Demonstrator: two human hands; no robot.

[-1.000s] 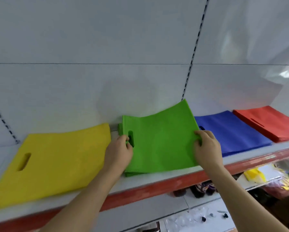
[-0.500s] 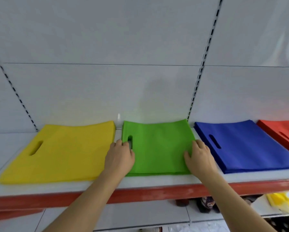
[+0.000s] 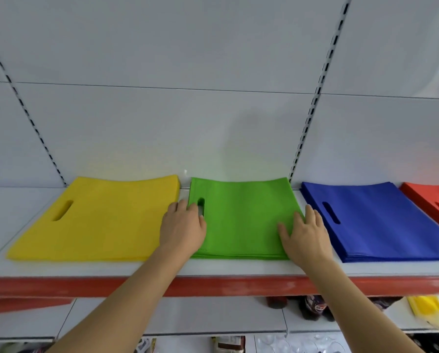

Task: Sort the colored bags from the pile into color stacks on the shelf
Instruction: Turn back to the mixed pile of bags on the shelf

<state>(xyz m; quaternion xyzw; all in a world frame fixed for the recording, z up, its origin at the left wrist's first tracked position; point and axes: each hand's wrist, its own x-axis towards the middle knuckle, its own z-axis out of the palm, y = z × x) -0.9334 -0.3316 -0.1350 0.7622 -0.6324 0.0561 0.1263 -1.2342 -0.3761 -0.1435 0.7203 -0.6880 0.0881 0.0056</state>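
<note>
Here I see the green stack (image 3: 241,215) lying flat on the white shelf (image 3: 238,270), and I take it as my landmark. Both hands are on it, well apart from each other. The left hand (image 3: 184,226) rests on the stack's left edge, fingers lying just beside the handle cut-out (image 3: 201,203) — fairly straight, gripping nothing that I can make out. The right hand (image 3: 305,231) lies flat on the stack's right side, fingers spread and straight, pressing the top bag down.

Left of the green stack, just beside it with a narrow strip of shelf between, sits the yellow stack (image 3: 98,220). Right of the green stack lies the blue stack (image 3: 381,220), and beyond that, at the frame's edge, the red stack (image 3: 434,200) — only partly in view.

Below the green stack runs the shelf's red front lip (image 3: 213,286). Lower down and to the right, on the shelf beneath, I see a loose yellow bag (image 3: 429,310), blurred.
</note>
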